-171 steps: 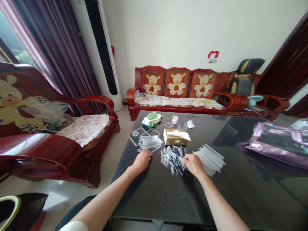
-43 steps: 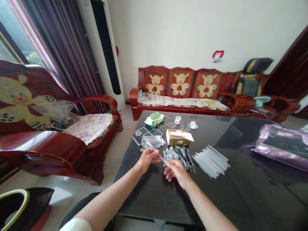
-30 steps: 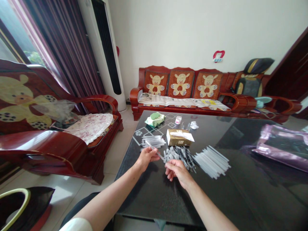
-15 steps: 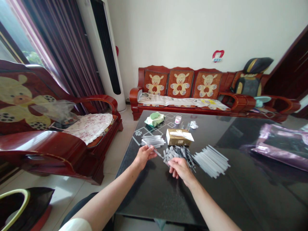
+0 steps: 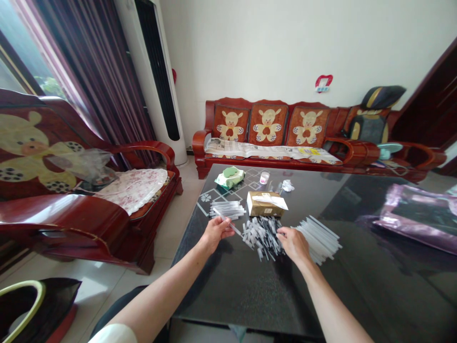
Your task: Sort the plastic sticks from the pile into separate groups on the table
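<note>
My left hand (image 5: 215,234) pinches a thin translucent tube (image 5: 235,230), which slants down to the right toward a heap of small pieces. That heap of short black sticks with frosted grey ends (image 5: 263,236) lies between my hands on the dark table. At its right edge are the closed fingertips of my right hand (image 5: 294,244); what they grip is too small to make out. Beyond my left hand is a small stack of clear tubes (image 5: 228,209). A larger row of frosted tubes (image 5: 321,239) lies to the right, partly behind my right hand.
Behind the heap stands a gold tissue box (image 5: 264,206). Farther back are a green wipes pack (image 5: 230,177), a small white cup (image 5: 264,177) and crumpled tissue (image 5: 287,185). A purple-edged clear bag (image 5: 417,219) lies on the black table (image 5: 271,295) at right.
My right hand has moved right, from the near side of the heap to its right edge, uncovering the heap's front. My left hand stays nearly in place, still holding the tube.
</note>
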Demonstrator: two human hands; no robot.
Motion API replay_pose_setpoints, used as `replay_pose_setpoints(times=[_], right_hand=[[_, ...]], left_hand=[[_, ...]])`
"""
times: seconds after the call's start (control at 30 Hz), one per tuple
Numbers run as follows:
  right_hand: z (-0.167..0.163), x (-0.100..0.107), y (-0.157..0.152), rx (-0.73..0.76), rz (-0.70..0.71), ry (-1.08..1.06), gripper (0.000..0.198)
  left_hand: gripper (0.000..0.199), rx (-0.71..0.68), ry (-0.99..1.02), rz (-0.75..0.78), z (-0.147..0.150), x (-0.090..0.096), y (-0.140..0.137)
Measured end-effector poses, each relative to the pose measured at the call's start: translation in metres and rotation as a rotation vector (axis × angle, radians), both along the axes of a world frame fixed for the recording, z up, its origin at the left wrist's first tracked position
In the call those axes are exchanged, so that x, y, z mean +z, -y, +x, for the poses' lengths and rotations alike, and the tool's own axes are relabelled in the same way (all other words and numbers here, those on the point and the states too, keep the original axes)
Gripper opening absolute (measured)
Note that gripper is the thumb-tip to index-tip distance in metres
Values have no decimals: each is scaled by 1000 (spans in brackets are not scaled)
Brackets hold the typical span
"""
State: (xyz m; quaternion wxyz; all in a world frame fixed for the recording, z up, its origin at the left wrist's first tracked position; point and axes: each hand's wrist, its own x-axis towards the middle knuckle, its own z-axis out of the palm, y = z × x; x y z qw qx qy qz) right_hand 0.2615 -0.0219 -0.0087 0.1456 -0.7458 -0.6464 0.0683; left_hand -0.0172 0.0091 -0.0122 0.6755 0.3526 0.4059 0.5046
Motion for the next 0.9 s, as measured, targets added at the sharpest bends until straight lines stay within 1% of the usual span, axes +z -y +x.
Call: replay_pose_setpoints(times=[0.07, 0.17, 0.3, 0.5, 0.7, 0.9], right_hand=[[-7, -3, -1, 57, 8, -20, 29], [-15, -8, -2, 115, -8, 18, 32], [-16, -13, -3, 92, -20, 82, 33], [-9, -13, -5, 47, -30, 84, 36], [-13, -13, -4, 73, -32, 80, 36], [-7, -14, -3, 46, -61, 120, 40]], left_hand=[[23, -9, 2, 5, 0, -1, 0], [22, -21, 8, 5, 0, -2, 0], [20, -28, 9, 1, 0, -1, 1], [22, -22, 2, 1, 1, 0, 2], [24, -27, -1, -9, 1, 1, 2], [26, -32, 7, 1, 0, 3, 3]])
